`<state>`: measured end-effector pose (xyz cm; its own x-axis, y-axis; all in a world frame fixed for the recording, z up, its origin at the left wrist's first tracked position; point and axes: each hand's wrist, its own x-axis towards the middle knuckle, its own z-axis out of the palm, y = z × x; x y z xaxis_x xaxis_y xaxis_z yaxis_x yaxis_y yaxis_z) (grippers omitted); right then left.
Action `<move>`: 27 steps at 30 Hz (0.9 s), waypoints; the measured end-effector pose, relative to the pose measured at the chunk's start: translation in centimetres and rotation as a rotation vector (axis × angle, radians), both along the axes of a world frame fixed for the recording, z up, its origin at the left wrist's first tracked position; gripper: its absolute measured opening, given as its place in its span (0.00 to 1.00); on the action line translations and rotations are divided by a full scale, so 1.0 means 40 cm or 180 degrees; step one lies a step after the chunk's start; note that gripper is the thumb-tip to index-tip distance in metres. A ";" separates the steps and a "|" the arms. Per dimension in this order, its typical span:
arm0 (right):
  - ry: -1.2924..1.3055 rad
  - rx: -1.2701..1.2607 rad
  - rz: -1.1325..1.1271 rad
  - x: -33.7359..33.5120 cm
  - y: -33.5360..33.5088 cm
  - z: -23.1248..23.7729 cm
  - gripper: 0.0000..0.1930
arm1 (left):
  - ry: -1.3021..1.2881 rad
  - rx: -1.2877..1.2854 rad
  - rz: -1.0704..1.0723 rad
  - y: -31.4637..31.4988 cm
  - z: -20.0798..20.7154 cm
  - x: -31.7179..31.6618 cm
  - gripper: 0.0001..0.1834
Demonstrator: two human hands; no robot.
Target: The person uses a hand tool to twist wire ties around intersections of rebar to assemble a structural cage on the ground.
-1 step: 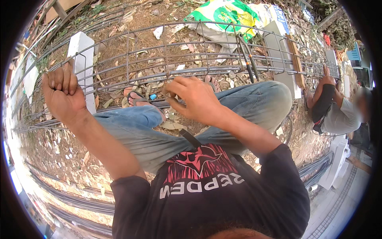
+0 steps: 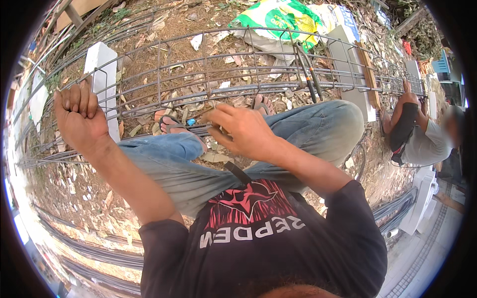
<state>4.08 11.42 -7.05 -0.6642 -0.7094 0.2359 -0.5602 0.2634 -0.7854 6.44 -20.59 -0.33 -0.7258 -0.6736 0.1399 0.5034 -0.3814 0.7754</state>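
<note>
A long steel rebar cage (image 2: 208, 74) stretches across in front of my knees. My left hand (image 2: 79, 107) is closed at the cage's left part, its fingers curled in towards the palm. Steel bars run up to that fist and behind it, but what lies inside is hidden. Near the cage's close lower bars, my right hand (image 2: 241, 129) is held over the gap between my legs with bent, pinched fingers. Whatever it pinches is too small to make out. A two-handled tool (image 2: 309, 74) with dark handles and orange bands leans on the cage to the right.
White blocks (image 2: 102, 74) and a grey-white post (image 2: 348, 74) stand at the cage. A green-yellow sack (image 2: 278, 22) lies beyond it. Another person (image 2: 417, 129) squats at the cage's far right end. Bundles of bars (image 2: 94, 256) lie at lower left, among dry leaves.
The right hand's fingers have shifted slightly. The left hand stays at the same place.
</note>
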 end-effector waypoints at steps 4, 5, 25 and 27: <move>-0.2840 -0.0199 0.0945 0.060 0.059 0.036 0.10 | 0.0013 0.0198 -0.0209 0.020 0.015 -0.028 0.23; -0.3568 -0.0249 0.1272 0.062 0.081 0.038 0.10 | 0.0018 0.0261 -0.0259 0.019 0.015 -0.034 0.23; -0.2328 -0.1745 -0.1410 0.094 0.269 0.031 0.21 | 0.0775 -0.0219 -0.2067 0.062 0.189 -0.126 0.21; -0.3320 -0.1243 -0.0473 0.113 0.273 0.029 0.19 | 0.1123 -0.0447 -0.2409 0.043 0.181 -0.169 0.13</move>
<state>8.60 22.33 -5.88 -0.7386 -0.6058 -0.2959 0.4357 -0.0940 -0.8952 -0.30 -18.85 6.90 -0.8722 0.0169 0.4889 0.3725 -0.6249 0.6861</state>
